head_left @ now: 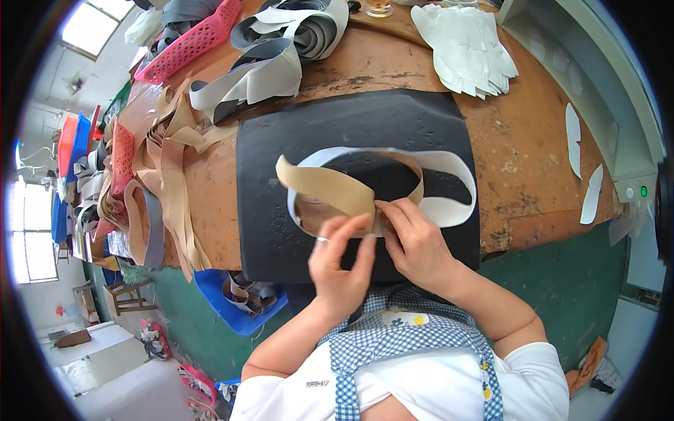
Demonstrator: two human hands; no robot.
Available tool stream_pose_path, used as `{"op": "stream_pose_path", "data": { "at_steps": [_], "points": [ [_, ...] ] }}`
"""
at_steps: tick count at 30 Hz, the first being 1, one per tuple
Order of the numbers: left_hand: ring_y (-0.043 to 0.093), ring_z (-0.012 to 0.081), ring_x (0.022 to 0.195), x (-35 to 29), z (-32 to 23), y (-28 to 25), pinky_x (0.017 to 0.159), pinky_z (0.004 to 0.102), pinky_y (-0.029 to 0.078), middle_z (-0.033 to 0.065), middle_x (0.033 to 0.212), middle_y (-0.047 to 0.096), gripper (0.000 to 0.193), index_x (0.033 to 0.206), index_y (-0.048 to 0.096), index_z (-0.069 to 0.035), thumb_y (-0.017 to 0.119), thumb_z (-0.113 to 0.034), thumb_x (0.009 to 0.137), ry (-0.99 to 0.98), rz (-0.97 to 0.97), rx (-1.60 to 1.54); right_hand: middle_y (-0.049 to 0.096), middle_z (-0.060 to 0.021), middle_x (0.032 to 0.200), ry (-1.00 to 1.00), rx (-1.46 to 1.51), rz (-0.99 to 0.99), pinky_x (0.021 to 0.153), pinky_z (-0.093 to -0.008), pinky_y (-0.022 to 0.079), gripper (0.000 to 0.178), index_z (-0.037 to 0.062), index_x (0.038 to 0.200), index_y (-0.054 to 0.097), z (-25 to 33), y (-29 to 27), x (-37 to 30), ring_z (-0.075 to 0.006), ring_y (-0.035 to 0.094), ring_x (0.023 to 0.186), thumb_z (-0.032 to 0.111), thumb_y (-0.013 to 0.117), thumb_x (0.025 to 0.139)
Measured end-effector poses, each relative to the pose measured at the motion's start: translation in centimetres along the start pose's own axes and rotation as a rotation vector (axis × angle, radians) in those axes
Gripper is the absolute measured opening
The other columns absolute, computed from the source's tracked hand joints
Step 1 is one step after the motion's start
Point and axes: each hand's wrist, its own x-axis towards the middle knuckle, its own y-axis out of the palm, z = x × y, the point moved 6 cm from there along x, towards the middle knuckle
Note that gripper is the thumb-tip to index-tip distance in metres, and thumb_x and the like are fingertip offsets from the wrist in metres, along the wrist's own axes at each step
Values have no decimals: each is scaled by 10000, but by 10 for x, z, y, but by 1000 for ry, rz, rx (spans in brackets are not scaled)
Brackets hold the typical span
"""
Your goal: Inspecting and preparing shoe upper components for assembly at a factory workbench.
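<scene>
A looped tan-and-white strip (326, 184) of flexible sheet material stands on edge on a black mat (281, 259). Its tan face curls up at the left, and a white loop (461, 184) bends round at the right. My right hand (420, 242) pinches the tan strip near its lower middle, thumb and fingers closed on it. Curled in close at the same spot is my left hand (340, 263), with a ring on one finger. Its thumb and index fingertips come together beside the strip's edge, slightly blurred; what lies between them is too small to make out.
White cut pieces (467, 49) lie fanned at the back right, and two white slips (592, 195) near a machine housing (625, 133). Grey-white strip rolls (295, 42), a pink basket (193, 45) and tan strips (175, 189) crowd the left. A blue bin (239, 309) sits below the table edge.
</scene>
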Motion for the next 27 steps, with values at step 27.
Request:
{"op": "stream_pose_path", "data": {
  "at_steps": [27],
  "points": [
    [578,369,1272,-5,16,11,1079,490,429,187,1339,623,463,1269,635,16,756,-120,843,224,97,664,655,-117,975,47,-126,-158,723,-375,537,161,12,950,695,-6,-8,-4,-295,660,837,40,750,801]
  ]
}}
